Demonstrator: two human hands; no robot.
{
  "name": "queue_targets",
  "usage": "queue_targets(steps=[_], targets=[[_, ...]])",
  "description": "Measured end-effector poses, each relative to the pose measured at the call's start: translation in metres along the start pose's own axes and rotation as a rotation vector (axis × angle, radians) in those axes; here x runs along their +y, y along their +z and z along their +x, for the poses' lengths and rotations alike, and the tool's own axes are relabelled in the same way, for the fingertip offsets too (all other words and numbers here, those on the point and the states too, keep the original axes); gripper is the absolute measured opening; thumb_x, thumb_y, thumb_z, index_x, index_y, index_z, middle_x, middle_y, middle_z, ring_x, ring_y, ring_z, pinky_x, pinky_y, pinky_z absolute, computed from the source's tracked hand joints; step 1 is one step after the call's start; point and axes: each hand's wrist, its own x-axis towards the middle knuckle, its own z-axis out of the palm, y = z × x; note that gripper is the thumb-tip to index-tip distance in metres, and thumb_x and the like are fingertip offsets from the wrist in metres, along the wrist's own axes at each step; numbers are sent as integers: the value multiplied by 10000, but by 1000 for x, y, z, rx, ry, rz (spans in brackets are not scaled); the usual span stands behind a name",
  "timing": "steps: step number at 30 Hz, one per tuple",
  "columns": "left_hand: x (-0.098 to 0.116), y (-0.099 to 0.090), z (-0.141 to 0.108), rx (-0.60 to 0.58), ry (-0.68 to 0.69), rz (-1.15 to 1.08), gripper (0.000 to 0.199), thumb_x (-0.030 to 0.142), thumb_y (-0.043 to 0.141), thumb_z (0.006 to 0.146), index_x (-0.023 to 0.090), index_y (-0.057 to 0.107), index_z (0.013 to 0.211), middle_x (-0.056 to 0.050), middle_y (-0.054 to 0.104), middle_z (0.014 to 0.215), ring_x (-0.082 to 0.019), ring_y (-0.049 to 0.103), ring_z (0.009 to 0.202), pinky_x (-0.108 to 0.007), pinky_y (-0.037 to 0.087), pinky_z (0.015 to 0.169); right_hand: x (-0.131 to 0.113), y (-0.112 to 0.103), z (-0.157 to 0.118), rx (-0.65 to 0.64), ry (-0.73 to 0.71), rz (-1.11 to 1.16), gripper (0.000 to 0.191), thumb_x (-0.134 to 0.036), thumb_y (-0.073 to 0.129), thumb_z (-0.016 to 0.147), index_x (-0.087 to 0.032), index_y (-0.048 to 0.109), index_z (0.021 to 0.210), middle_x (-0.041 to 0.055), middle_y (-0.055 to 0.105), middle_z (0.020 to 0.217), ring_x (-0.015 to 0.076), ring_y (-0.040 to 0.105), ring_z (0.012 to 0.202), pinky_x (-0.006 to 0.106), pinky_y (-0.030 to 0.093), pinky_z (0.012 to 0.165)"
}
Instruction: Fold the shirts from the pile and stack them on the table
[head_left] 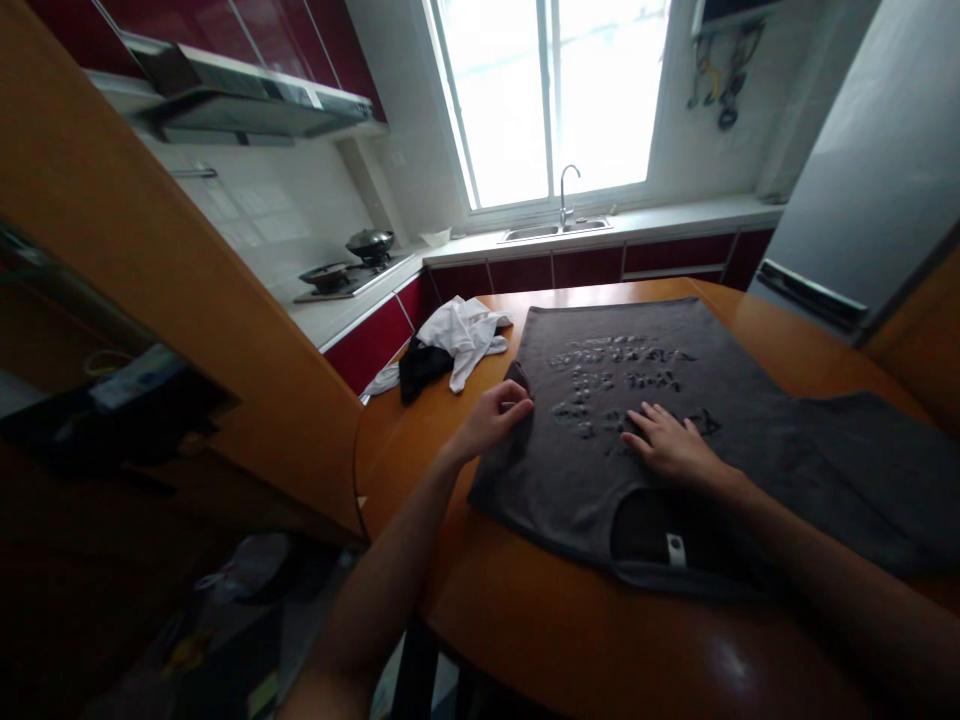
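A dark grey shirt (555, 490) with glossy black lettering lies across the wooden table, its neckline and white label toward me. One sleeve stretches to the right, while the left side looks folded inward. At that left edge, my left hand (495, 415) has its fingers pinched together on the shirt's fabric. My right hand (675, 445) rests palm down on the shirt's front, over the lower lettering, with its fingers spread.
White and black clothes (461, 340) lie heaped at the far left of the round wooden table (525, 600). A wooden partition (247, 330) rises on the left. Beyond are a stove with pans (371, 243), a sink (559, 230) and a fridge (862, 150).
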Motion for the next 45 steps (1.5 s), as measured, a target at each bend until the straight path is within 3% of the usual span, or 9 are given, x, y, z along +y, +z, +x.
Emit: queue_targets(steps=[2, 4, 13, 17, 23, 27, 34, 41, 45], targets=[[-1, 20, 0, -173, 47, -30, 299, 424, 626, 911, 181, 638, 1086, -56, 701, 1008, -149, 663, 811, -246, 516, 692, 1, 1, 1, 10, -2, -7, 629, -532, 313, 1000, -209, 395, 1534, 117, 247, 1650, 312, 188, 1522, 648, 222, 1154], [-6, 28, 1, -244, 85, 13, 282, 363, 602, 937, 190, 643, 1156, -74, 717, 1070, -164, 688, 881, -264, 533, 746, 3, 2, 1, 17, -5, -14, 627, -534, 310, 1000, -211, 404, 1529, 119, 249, 1649, 314, 196, 1520, 650, 228, 1151], [-68, -16, 23, 300, 25, 175, 188, 179, 527, 897, 161, 690, 988, -80, 750, 977, -172, 707, 854, -301, 555, 808, 4, 5, 1, 73, 7, -35, 605, -511, 339, 999, -208, 415, 1517, 141, 274, 1637, 321, 215, 1514, 654, 223, 1152], [-90, -20, 29, 351, -41, 219, 183, 176, 551, 863, 158, 715, 940, -84, 757, 969, -187, 705, 855, -309, 563, 807, -8, -7, -12, 209, -44, -20, 533, -411, 401, 974, -192, 499, 1450, 143, 316, 1619, 315, 233, 1508, 615, 244, 1167], [-101, -9, 34, 303, -10, 227, 205, 186, 558, 846, 152, 736, 943, -92, 753, 950, -194, 697, 826, -298, 567, 752, -38, -24, -27, 169, -373, 185, 424, -386, 481, 946, -184, 638, 1284, 121, 601, 1370, 239, 573, 1251, 349, 421, 1100], [-105, -9, 37, 324, 5, 232, 213, 168, 552, 832, 165, 739, 935, -81, 750, 947, -191, 694, 848, -290, 567, 760, -62, -25, 15, 128, -366, 161, 385, -284, 532, 922, -163, 654, 1266, 118, 667, 1207, 225, 657, 1042, 322, 491, 969], [-119, -20, 38, 405, -10, 292, 281, 72, 486, 840, 159, 735, 935, -83, 751, 989, -197, 696, 940, -313, 547, 873, -100, -26, 114, 146, -349, 52, 396, -264, 578, 938, -129, 630, 1307, 140, 619, 1265, 235, 572, 1175, 324, 403, 1049], [-120, -25, 41, 432, -35, 296, 297, 15, 484, 828, 151, 733, 918, -85, 740, 961, -198, 687, 915, -326, 546, 866, -113, -32, 141, 17, -358, 161, 150, -171, 719, 772, -142, 723, 920, 113, 627, 1116, 268, 552, 1141, 411, 402, 1053], [-118, -23, 42, 437, -27, 275, 286, 29, 491, 838, 149, 735, 929, -90, 728, 958, -197, 683, 916, -312, 545, 855, -115, -49, 141, -76, -335, 370, 91, -200, 610, 836, -162, 644, 911, 37, 660, 868, 187, 642, 861, 312, 538, 790]])
